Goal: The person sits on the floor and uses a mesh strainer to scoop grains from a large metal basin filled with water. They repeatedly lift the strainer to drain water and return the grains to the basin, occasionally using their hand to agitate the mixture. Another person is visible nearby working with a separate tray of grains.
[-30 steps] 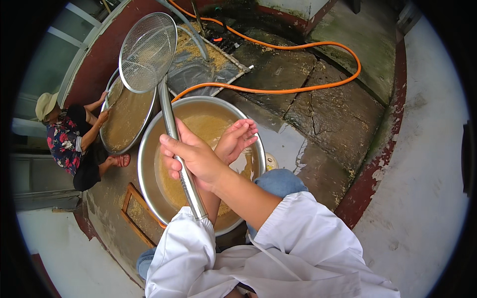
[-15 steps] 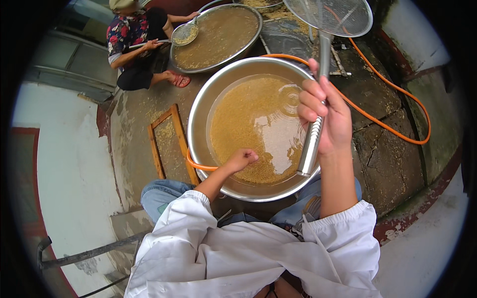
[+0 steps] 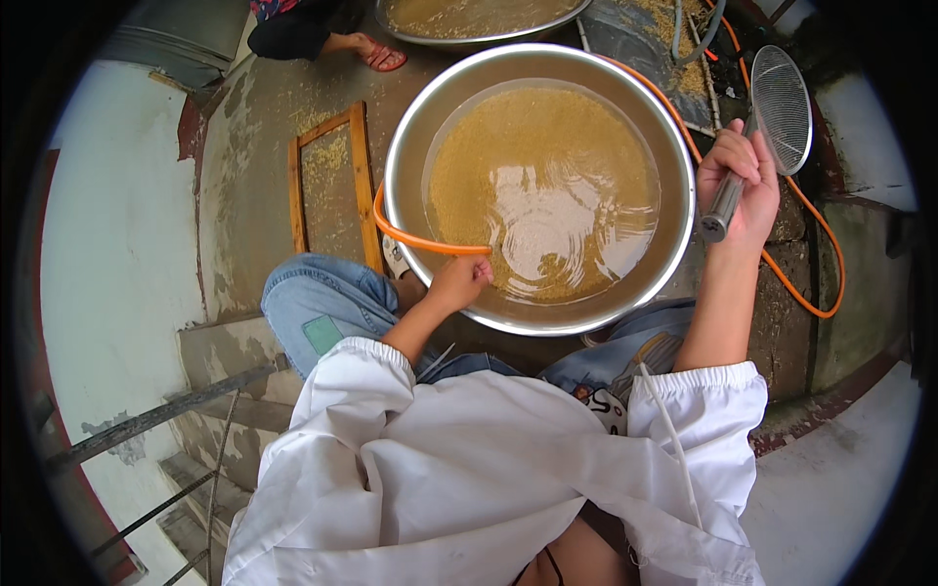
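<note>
A wide steel basin (image 3: 410, 146) stands before me, filled with water over a layer of yellowish-brown grain (image 3: 547, 122). My left hand (image 3: 459, 283) is closed at the basin's near left rim. Its fingers meet an orange hose (image 3: 430, 244) that comes over the rim and ends beside my thumb; how they grip it is partly hidden. Past the right rim, my right hand (image 3: 743, 181) is wrapped round the metal handle of a mesh skimmer (image 3: 782, 112). The skimmer's round mesh is tilted up beyond my fingers and looks bare. Ripples spread over the water near the hose end.
A wooden frame (image 3: 362, 176) lies on the wet floor left of the basin. Behind stands a second metal basin (image 3: 479, 39) of cloudy water, with a co-worker's sandalled foot (image 3: 381, 54) beside it. Metal rails (image 3: 147, 420) and steps are at lower left.
My right hand has carried the skimmer right, away from above the basin. My left hand has moved toward the near left rim, and the hose end now shows. The view has shifted downward.
</note>
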The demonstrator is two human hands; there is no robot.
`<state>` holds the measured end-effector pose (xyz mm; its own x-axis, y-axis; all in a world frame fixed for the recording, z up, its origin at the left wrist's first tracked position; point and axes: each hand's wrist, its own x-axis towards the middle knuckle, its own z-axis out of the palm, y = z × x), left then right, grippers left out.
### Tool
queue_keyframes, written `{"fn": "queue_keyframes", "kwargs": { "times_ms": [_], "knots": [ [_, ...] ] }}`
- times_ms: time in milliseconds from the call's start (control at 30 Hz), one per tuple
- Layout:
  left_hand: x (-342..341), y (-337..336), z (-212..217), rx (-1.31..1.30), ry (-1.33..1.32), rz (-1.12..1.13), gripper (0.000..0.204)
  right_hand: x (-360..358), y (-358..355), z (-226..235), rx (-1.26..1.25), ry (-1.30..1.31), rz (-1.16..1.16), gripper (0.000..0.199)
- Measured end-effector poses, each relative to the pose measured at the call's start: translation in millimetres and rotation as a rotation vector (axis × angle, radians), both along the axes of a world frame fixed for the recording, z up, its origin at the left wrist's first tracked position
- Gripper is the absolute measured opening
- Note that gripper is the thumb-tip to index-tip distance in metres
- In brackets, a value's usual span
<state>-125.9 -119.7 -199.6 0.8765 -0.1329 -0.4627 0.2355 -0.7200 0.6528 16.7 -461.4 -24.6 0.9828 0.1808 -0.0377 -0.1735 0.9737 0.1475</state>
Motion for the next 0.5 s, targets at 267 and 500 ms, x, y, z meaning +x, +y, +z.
{"fn": "queue_keyframes", "kwargs": {
  "times_ms": [267, 500],
  "knots": [
    [-9.5, 14.8, -17.3, 0.323, 0.122, -0.364, 0.023, 5.1, -1.5, -2.1, -0.043, 0.02, 0.003, 0.017],
    [-15.3, 7.3, -24.9, 0.452, 0.299, -0.622, 0.034, 6.1, 0.2, -0.4, -0.034, 0.067, -0.011, 0.019]
  ]
}}
